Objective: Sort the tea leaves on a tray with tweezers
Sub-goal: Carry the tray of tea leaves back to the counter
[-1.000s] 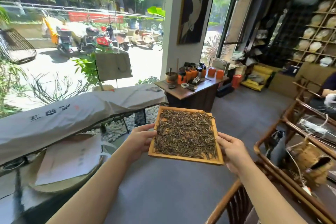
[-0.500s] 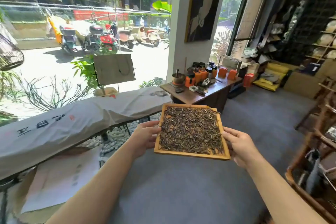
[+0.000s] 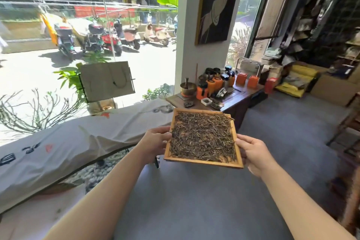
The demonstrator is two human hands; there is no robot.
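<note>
At the centre of the frame, both hands carry a square wooden tray above the grey floor: the left hand grips its left rim, the right hand curls round its right rim. Dark, needle-like dried tea leaves cover the tray. Beyond, a dark wooden side table holds orange canisters.

Both hands grip a wooden tray (heaped with tea leaves).
</note>
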